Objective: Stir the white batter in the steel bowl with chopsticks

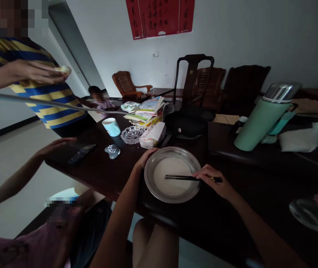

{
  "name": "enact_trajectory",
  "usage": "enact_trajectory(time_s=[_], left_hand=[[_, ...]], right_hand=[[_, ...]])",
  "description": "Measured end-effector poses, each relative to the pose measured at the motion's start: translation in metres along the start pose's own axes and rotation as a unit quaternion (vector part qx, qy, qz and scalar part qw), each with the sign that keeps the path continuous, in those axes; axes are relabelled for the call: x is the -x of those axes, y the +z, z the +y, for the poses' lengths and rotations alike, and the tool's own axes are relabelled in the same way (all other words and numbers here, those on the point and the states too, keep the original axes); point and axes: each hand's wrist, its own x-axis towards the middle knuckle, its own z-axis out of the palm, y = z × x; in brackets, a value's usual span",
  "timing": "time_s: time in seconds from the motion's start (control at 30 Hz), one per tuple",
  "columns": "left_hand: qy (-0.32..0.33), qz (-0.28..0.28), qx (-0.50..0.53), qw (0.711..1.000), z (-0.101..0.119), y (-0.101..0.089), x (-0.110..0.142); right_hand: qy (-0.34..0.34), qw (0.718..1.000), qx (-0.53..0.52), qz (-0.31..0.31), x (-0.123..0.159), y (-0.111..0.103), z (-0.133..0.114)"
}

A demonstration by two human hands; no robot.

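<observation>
A round metal bowl [150, 186] rests on the dark table close in front of me, with a pale, milky-white mixture [172, 167] inside. My left hand [145, 159] grips its far-left rim; part of the fingers is hidden behind the bowl. Over the bowl's right edge, my right hand [211, 180] is closed around a pair of black chopsticks [182, 178]. Their tips point left and reach into the middle of the white mixture.
Beyond the bowl are a tissue pack [153, 136], a glass dish [132, 134], a mug [111, 127], booklets [147, 109] and a black bag [186, 123]. A green thermos [255, 123] stands right. A remote [82, 153] lies left, near other people, one in a striped shirt [49, 104].
</observation>
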Motion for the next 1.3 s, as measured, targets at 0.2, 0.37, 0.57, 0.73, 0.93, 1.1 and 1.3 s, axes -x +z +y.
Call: enact_trajectory(time_s=[0.2, 0.37, 0.57, 0.73, 0.93, 1.1, 1.3], left_hand=[[-0.009, -0.01, 0.004, 1.0, 0.001, 0.0, -0.001], [-0.006, -0.005, 0.002, 1.0, 0.001, 0.0, 0.0], [-0.013, -0.006, 0.006, 1.0, 0.001, 0.001, 0.001], [-0.016, -0.009, 0.012, 1.0, 0.001, 0.002, 0.002], [-0.022, -0.005, 0.013, 1.0, 0.0, 0.001, 0.001], [-0.018, -0.007, 0.025, 0.999, -0.001, 0.001, 0.002], [-0.022, -0.03, 0.03, 0.999, 0.001, 0.0, -0.001]], right_hand=[[0.032, 0.994, -0.012, 0.103, 0.002, -0.017, 0.005], [0.019, 0.999, -0.046, 0.016, 0.003, -0.005, 0.001], [0.026, 0.998, 0.017, 0.049, 0.002, -0.012, 0.004], [0.042, 0.996, -0.021, 0.079, 0.003, -0.019, 0.002], [0.0, 1.0, 0.028, 0.011, 0.001, 0.001, -0.002], [0.049, 0.995, 0.02, 0.09, 0.003, -0.016, 0.0], [0.029, 0.999, 0.012, 0.029, 0.001, -0.001, -0.003]])
